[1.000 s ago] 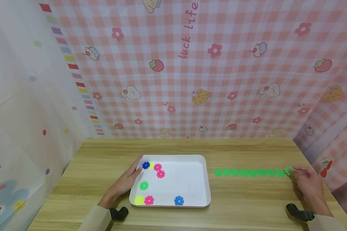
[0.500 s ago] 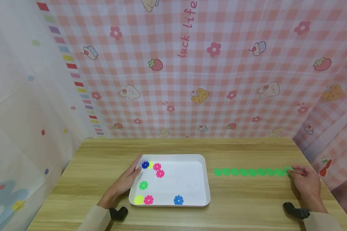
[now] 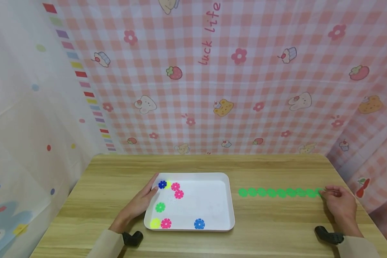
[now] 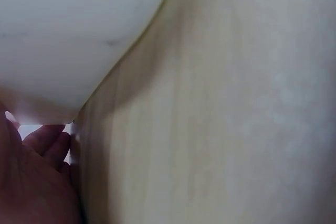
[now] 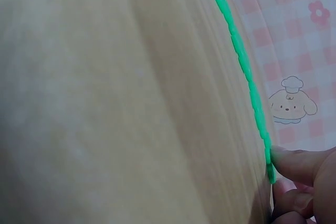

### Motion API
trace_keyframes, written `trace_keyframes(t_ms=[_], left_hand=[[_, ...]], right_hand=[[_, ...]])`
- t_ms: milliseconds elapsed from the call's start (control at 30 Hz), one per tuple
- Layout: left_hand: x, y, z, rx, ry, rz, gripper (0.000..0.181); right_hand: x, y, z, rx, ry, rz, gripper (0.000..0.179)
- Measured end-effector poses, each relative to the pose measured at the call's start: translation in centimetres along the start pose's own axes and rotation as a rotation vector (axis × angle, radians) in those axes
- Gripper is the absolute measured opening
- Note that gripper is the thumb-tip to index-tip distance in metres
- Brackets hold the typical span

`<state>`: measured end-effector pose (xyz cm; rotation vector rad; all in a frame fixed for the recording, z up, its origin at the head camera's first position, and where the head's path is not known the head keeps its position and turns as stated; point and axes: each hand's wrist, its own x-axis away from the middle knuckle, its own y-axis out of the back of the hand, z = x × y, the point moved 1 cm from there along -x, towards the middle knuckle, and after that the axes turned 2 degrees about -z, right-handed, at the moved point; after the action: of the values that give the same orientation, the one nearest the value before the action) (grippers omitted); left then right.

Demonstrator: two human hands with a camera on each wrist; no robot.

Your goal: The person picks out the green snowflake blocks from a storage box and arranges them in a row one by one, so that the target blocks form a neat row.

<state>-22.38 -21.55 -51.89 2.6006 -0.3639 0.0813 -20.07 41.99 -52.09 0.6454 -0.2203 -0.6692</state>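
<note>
My left hand [image 3: 144, 196] grips the left side of a white tray [image 3: 209, 204], thumb over its rim; in the left wrist view its fingers [image 4: 43, 139] curl below the tray's edge. To the right of the tray, several green snowflake discs [image 3: 271, 192] lie in a straight row on the table. My right hand [image 3: 340, 202] is at the row's right end, thumb and curled fingers at the last green disc [image 5: 271, 174], which the thumb partly covers in the head view.
Inside the tray lie a dark blue disc [image 3: 162, 184], pink discs [image 3: 178, 194], yellow discs [image 3: 155, 223], a green disc [image 3: 160, 207] and a lighter blue disc [image 3: 199, 224]. A checked cloth [image 3: 261, 82] hangs behind the wooden table [image 3: 271, 165].
My right hand has shifted slightly left, bringing the last green disc down to the end of the row, in line with the others. My left hand and the tray have not moved.
</note>
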Motion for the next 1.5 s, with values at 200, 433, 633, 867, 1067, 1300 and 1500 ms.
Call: trace_keyframes(t_ms=[200,433,633,867,1067,1300,1500], left_hand=[[0.1,-0.1,-0.1,0.003,-0.015,0.001,0.056],[0.0,-0.1,-0.2,-0.005,-0.01,-0.009,0.056],[0.0,0.0,-0.5,-0.01,-0.025,-0.008,0.056],[0.1,0.1,-0.5,-0.014,-0.035,-0.006,0.056],[0.2,0.0,-0.3,-0.009,-0.029,-0.011,0.056],[0.1,-0.1,-0.3,-0.015,-0.021,-0.007,0.056],[0.2,0.0,-0.3,-0.01,-0.016,-0.006,0.056]], right_hand=[[-0.1,-0.2,0.1,0.021,0.0,-0.013,0.027],[0.0,0.1,0.1,0.012,-0.002,0.006,0.03],[0.4,0.8,0.9,0.007,-0.004,0.038,0.036],[2.5,0.3,4.6,-0.008,0.074,0.209,0.055],[5.2,-1.2,8.9,0.0,0.23,0.367,0.061],[8.8,-2.6,13.5,-0.044,0.317,0.471,0.053],[11.3,-4.2,16.2,-0.098,0.353,0.529,0.046]])
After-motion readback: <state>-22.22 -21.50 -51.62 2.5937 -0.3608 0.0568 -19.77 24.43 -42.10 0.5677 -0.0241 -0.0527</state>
